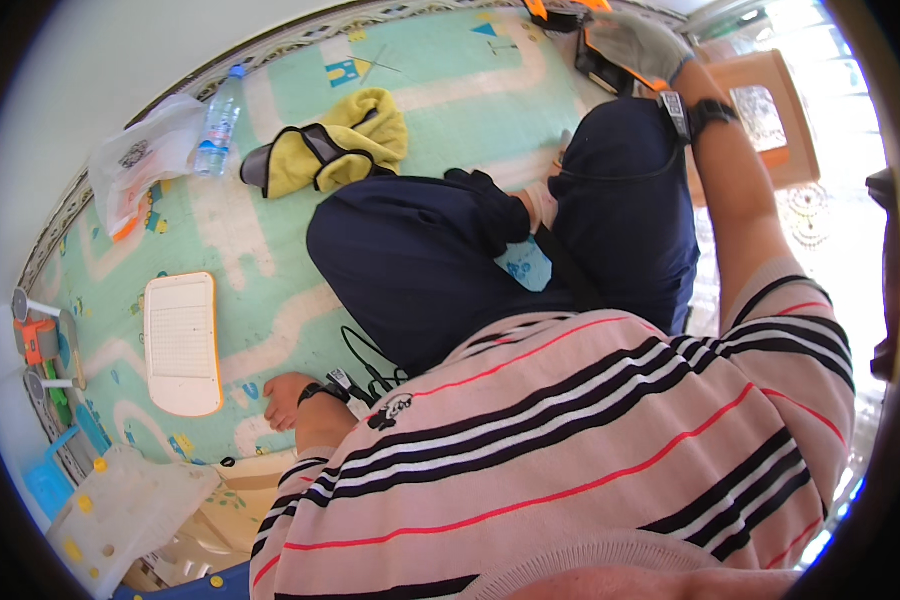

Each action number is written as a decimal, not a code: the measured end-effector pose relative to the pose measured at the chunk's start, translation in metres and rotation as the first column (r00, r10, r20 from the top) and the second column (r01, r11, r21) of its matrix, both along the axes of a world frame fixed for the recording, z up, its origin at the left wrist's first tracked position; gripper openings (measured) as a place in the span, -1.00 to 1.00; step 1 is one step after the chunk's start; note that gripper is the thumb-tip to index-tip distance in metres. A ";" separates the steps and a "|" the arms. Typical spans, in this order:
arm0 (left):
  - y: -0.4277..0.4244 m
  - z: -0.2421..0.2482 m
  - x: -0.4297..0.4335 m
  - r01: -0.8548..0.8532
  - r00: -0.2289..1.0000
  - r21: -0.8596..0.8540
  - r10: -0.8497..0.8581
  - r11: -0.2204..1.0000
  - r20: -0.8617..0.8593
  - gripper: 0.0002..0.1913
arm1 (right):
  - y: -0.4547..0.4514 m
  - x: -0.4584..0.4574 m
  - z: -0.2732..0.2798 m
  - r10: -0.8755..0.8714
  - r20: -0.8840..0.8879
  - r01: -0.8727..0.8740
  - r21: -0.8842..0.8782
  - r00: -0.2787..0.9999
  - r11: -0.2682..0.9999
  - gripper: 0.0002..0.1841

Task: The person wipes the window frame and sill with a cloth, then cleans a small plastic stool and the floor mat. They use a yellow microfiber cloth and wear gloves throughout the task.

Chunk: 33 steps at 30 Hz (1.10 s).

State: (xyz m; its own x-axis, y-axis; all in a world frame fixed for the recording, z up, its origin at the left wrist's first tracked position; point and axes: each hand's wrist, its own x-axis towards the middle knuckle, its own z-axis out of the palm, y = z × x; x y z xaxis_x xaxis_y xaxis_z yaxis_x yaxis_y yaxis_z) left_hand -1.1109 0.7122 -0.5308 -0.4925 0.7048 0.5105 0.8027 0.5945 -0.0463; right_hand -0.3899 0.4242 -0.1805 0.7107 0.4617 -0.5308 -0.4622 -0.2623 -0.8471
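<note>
My left hand (288, 401) rests on the green patterned play mat (450, 82), palm down with nothing visible in it, right of a white board with an orange edge (182, 343). At the upper right my right hand (641, 49) reaches out, covered by a grey cloth or glove, over a black and orange object (604, 71). Whether its fingers hold that object cannot be told. A yellow cloth with dark trim (330, 146) lies crumpled on the mat beyond my bent knees. Both wrists wear black straps with small tagged devices.
A plastic water bottle (219, 124) and a white plastic bag (146, 154) lie near the wall. Toys (37, 341) line the left edge. A translucent sheet with yellow knobs (120, 510) is at lower left, a light wooden stool (787, 120) at upper right. Black cables lie beside my hip.
</note>
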 end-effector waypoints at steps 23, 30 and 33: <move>-0.005 0.013 0.009 -0.126 0.992 0.070 0.127 0.990 -0.007 -0.37 | -0.026 -0.059 0.189 0.947 0.084 -0.137 -0.982 0.310 0.132 -0.71; -0.013 0.018 0.015 -0.333 0.943 0.053 0.331 0.942 0.031 -0.40 | 0.251 -0.184 -0.058 0.764 0.502 -0.550 -0.801 -0.405 0.235 -0.29; -0.015 0.022 0.016 -0.323 0.946 0.049 0.321 0.945 0.043 -0.39 | 0.308 -0.237 -0.131 0.848 0.331 -0.484 -0.869 -0.414 0.103 -0.14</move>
State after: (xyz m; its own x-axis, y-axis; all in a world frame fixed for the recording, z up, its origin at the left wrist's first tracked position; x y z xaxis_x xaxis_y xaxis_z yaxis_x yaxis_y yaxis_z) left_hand -1.0944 0.6970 -0.5086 -0.7062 0.4772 0.5230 0.5687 0.8224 0.0177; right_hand -0.6270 0.7326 -0.3115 -0.1078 0.9261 -0.3614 0.9715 0.0209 -0.2362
